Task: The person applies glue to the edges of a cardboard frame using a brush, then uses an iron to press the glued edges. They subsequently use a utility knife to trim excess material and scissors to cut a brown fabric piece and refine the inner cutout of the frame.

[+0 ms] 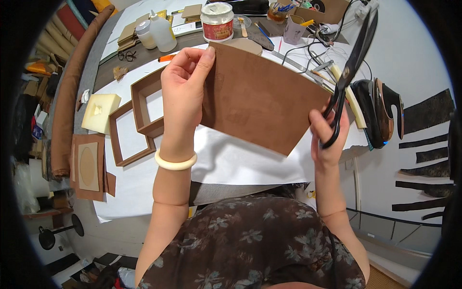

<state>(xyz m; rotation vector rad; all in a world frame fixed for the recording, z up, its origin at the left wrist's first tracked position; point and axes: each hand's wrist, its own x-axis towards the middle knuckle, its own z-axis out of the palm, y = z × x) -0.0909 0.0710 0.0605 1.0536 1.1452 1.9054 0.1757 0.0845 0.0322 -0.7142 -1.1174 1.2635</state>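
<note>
A flat brown panel [262,96] with a suede-like surface hangs tilted above the table, its right end lower. My left hand [185,84] is closed on its upper left corner, thumb on the front face; a cream bangle [175,160] circles that wrist. Large black scissors [350,67] rest in my right hand [332,132], blades pointing up and slightly apart. The right thumb and fingers pass by the handles and also touch the panel's right edge. Behind my left wrist lie two brown open box frames [129,135], one partly over the other.
White paper [231,164] covers the table. To the left are a yellow sponge block [101,113] and a brown fabric roll [79,96]. A red-labelled jar [217,23] and a squeeze bottle [162,33] stand behind. An iron [373,111] and tangled cables [315,50] sit at the right.
</note>
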